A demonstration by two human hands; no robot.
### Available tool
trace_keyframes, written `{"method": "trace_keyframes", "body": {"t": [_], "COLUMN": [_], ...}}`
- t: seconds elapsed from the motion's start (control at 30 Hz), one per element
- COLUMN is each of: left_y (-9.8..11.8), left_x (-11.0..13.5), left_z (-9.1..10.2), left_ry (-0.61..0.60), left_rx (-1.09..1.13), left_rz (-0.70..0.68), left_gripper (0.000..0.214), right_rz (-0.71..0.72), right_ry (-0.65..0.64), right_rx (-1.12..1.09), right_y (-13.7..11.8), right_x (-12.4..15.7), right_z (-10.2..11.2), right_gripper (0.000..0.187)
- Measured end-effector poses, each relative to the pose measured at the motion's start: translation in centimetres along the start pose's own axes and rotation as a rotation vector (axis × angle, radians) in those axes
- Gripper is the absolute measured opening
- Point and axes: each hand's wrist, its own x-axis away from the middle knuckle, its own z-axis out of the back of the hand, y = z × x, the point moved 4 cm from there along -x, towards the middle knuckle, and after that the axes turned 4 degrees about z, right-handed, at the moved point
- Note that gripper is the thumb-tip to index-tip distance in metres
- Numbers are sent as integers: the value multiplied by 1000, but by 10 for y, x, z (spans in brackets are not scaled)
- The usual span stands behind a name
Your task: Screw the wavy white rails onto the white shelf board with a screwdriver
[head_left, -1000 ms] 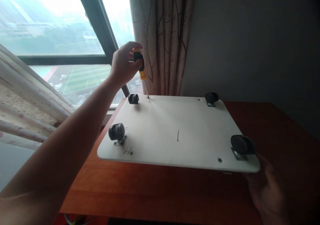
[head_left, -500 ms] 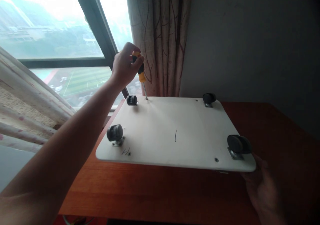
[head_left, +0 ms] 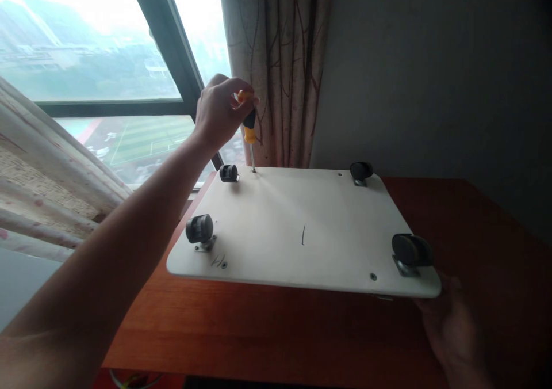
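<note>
Clenched by the handle in the fingers of left hand (head_left: 219,113): screwdriver (head_left: 249,133), yellow and black, nearly upright. Tip down on white board (head_left: 276,222), close to far edge, near far-left wheel (head_left: 228,174). At near-right corner of board, touching: right hand (head_left: 455,325), fingers partly hidden; cannot tell whether grasping. Beneath board: reddish-brown tabletop (head_left: 259,325). Beyond far edge: patterned curtain (head_left: 280,61), beside window (head_left: 107,44).

Four wheels (head_left: 199,228) are crowding the corners of a white board (head_left: 280,222), leaving its middle open, while a screwdriver (head_left: 249,134) is blocking the far edge at left.
</note>
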Motion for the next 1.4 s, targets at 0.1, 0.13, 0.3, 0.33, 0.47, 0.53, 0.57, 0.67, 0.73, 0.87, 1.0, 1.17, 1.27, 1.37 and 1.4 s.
{"method": "trace_keyframes", "body": {"t": [0.1, 0.13, 0.3, 0.33, 0.47, 0.53, 0.57, 0.67, 0.73, 0.87, 1.0, 1.17, 1.27, 1.37, 1.4], "left_y": [6, 8, 13, 14, 13, 10, 7, 0, -2, 6, 18, 18, 18, 20, 21], "left_x": [-1, -2, -1, -1, -2, -3, -4, -6, -6, -6, -6, -8, -8, -10, -12], "left_z": [2, 2, 0, 0, 2, 2, 1, 1, 2, 10, 15, 18, 16, 13, 11], "left_ry": [10, 4, -58, -63, -43, -27, -20, -31, -68, -154, -284, -361, -412, -429, -441], "left_rx": [-68, -101, -217, -217, -224, -219, -210, -220, -250, -322, -481, -573, -580, -621, -621], "left_rz": [1, -2, 50, 68, 96, 92, 90, 116, 146, 164, 189, 277, 267, 222, 203], "left_gripper": [19, 19, 28, 24, 24, 21, 21, 19, 16, 31, 37, 42, 52, 51, 49], "right_rz": [-17, -18, -30, -29, -8, -7, -5, 8, 4, -21, -43, -49, -34, -33, -34], "right_ry": [-1, 5, 9, 4, -18, -25, -25, -22, -13, 6, 5, 4, 3, -15, -23], "right_rx": [-7, -9, -11, -7, 22, 28, 30, 39, 42, 26, 5, -6, 4, 11, 9], "right_y": [1, 0, 0, 0, 1, 2, 2, 3, 3, 3, 1, -1, 0, 2, 3], "right_x": [1, 1, 1, 1, 0, -1, -1, -1, -1, 0, 1, 3, 1, -1, -1], "right_z": [0, 0, -1, -1, 1, 2, 3, 2, 2, 1, -1, -2, -1, 0, 0], "right_gripper": [37, 37, 38, 38, 38, 37, 37, 35, 33, 32, 32, 32, 32, 31, 30]}}
